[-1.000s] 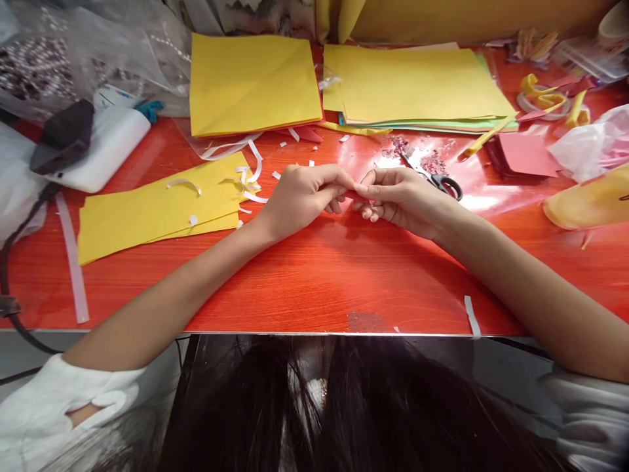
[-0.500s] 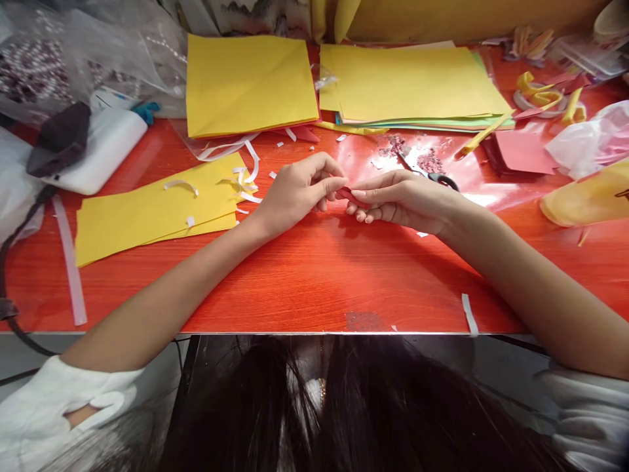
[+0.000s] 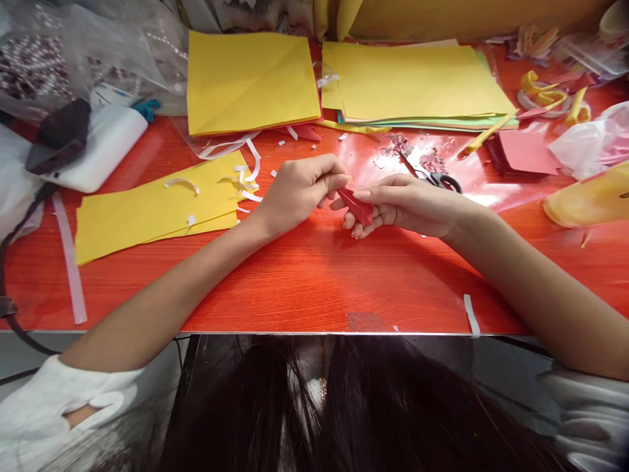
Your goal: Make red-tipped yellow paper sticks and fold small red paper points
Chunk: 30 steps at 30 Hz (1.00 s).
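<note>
A small folded red paper piece is held between both hands above the red table. My left hand pinches its narrow upper-left end between thumb and fingertips. My right hand supports the wider end, thumb above and curled fingers below. Just behind my right hand lie black-handled scissors, their blades pointing toward a scatter of dark reddish bits.
Yellow paper strips with white scraps lie left. Two yellow sheet stacks are at the back. Red paper squares and a yellowish cup stand right. A white power device sits far left.
The red paper has turned and now shows a wider folded face between the hands. My right fingers have shifted slightly down and apart beneath it.
</note>
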Available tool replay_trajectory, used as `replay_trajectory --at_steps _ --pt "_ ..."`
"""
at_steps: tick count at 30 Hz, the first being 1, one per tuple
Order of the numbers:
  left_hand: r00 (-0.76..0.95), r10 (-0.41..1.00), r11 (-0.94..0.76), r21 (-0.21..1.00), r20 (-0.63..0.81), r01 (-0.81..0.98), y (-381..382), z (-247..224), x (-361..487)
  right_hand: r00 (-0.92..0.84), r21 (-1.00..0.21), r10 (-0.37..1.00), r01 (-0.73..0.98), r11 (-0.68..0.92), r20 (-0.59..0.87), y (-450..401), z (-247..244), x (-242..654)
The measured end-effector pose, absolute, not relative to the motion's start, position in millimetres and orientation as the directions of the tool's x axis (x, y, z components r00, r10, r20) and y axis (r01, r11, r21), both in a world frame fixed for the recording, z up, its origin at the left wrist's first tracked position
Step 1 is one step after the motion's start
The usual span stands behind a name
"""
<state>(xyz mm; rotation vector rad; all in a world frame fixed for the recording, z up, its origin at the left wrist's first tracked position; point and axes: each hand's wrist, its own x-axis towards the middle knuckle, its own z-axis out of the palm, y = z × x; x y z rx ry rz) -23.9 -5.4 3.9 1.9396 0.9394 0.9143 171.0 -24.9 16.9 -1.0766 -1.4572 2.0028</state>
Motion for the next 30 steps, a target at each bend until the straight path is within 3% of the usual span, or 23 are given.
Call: replay_trajectory --at_steps 10,18,24,30 --pt "0.515 0.857 -0.137 0.954 -0.022 0.268 -2 8 -20 -0.542 -0.953 0.787 0.101 -0.287 -0.295 -26 11 167" --pt "0.472 0.881 -0.118 0.967 -0.004 0.227 -9 5 -19 -0.627 -0.943 0.710 0.143 -0.299 -0.320 -27 12 168" --pt "0.504 0.864 -0.097 0.979 -0.007 0.179 -3 7 -21 -0.620 -0.945 0.734 0.041 -0.325 -0.279 -26 9 169" --pt "0.564 0.825 -0.098 0.971 -0.044 0.219 -2 20 -26 -0.582 -0.925 0.743 0.042 -0.378 -0.330 -25 9 171"
